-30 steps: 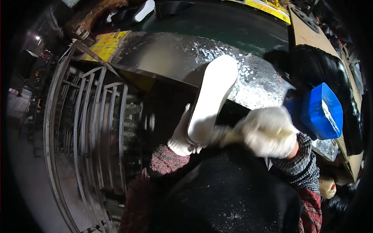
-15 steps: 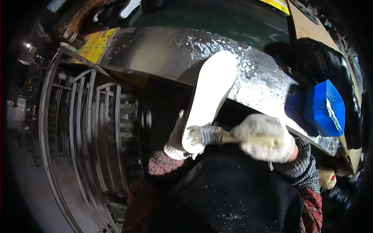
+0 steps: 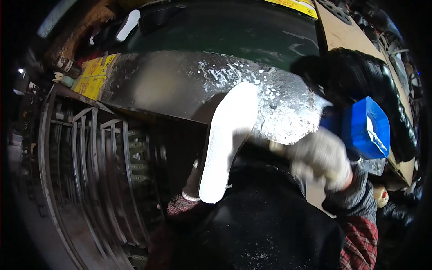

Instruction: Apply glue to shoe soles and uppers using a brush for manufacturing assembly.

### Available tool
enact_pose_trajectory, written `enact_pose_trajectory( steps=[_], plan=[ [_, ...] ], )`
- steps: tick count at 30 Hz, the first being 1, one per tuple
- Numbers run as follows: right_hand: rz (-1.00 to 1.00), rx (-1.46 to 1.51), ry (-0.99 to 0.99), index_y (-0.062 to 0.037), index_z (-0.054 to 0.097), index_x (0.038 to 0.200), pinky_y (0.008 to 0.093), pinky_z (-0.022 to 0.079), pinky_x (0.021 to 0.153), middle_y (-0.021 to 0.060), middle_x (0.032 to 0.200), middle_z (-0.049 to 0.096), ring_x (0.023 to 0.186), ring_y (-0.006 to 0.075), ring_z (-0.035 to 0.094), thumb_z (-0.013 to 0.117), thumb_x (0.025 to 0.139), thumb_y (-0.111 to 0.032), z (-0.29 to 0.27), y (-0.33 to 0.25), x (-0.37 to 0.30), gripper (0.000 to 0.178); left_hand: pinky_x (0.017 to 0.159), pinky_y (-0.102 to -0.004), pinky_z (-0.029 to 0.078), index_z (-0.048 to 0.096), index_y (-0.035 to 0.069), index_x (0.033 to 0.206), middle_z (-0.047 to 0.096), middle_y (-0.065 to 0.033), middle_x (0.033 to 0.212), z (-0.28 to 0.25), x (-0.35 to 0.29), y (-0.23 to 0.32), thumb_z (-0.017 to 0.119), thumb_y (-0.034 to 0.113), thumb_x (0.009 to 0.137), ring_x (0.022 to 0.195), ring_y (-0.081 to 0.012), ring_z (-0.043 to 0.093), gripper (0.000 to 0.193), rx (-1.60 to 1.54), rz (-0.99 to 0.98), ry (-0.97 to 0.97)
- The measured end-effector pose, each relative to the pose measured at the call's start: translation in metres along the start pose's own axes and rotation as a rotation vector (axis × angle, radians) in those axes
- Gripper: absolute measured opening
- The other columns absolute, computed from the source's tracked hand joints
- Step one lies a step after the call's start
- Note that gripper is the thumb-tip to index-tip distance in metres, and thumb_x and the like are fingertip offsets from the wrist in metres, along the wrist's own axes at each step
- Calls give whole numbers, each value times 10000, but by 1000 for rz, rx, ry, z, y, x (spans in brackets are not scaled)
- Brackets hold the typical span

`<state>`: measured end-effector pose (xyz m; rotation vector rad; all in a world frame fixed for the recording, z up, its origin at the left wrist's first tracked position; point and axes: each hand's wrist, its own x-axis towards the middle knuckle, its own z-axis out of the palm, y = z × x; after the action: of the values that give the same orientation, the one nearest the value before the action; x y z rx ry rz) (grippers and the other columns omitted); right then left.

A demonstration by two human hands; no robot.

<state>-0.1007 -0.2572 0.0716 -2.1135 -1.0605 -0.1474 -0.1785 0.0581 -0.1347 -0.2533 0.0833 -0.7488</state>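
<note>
A long white shoe sole (image 3: 225, 139) stands out in front of me, its wider end up over the bench edge and its narrower end near my apron. My left hand (image 3: 191, 183), in a pale knit glove, is closed round the sole's left side and underside; most of its fingers are hidden behind it. On the other side, my gloved right hand (image 3: 321, 157) is blurred by motion and closed on a brush (image 3: 270, 143). The brush's bristle end points left, close to the sole's right edge. The blur hides whether bristles and sole touch.
A metal bench (image 3: 157, 85) spattered with white runs across ahead. At the right stands a blue container (image 3: 371, 130) with white on its rim, beside black wrapped material (image 3: 369, 81). Metal racks (image 3: 85, 171) fill the left. Another white sole (image 3: 129, 25) lies far left.
My right hand has carried the brush from the sole's narrow end up and to the right. The sole sits lower and further left in view, and the surroundings have shifted with my head.
</note>
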Motion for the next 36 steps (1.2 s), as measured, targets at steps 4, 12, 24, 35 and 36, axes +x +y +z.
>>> enact_pose_trajectory(
  steps=[4, 12, 24, 35, 36],
  plan=[
    [27, -177, 38, -30, 646, 1028, 329, 561, 642, 119, 936, 640, 790, 264, 649, 658, 852, -68, -5, 48, 46, 181, 1078, -596, 365, 304, 155, 1507, 397, -124, 1501, 15, 3, -3, 400, 575, 978, 1342, -338, 434, 683, 253, -35, -8],
    [-193, -115, 83, -54, 663, 1116, 342, 530, 688, 118, 894, 608, 806, 272, 621, 692, 843, -57, -2, 26, 39, 275, 765, -485, 580, 437, 60, 1400, 613, -225, 1206, 54, 7, -19, 341, 591, 988, 981, -374, 665, 678, 436, 125, 102],
    [-254, 40, 245, -98, 659, 1096, 371, 524, 631, 114, 864, 614, 777, 286, 624, 704, 859, -195, 21, -14, -31, 260, 434, -180, 451, 538, 77, 1252, 635, -135, 1063, 154, 124, 42, 625, 491, 902, 859, -254, 665, 548, 767, 643, 788],
    [291, -510, 1147, -19, 547, 1202, 252, 508, 776, 65, 992, 655, 914, 118, 622, 511, 1001, -45, -236, 69, -226, 206, 985, -490, 462, 483, 12, 756, 538, -171, 903, 162, 306, 6, 474, 504, 983, 957, -326, 546, 542, 733, 105, 438],
    [322, -606, 1154, -43, 554, 1193, 266, 512, 784, 70, 982, 673, 907, 136, 645, 566, 980, -69, -256, 93, -232, 215, 996, -503, 449, 453, 18, 776, 496, -160, 895, 159, 329, -12, 461, 542, 975, 945, -324, 530, 561, 760, -8, 441]
  ],
)
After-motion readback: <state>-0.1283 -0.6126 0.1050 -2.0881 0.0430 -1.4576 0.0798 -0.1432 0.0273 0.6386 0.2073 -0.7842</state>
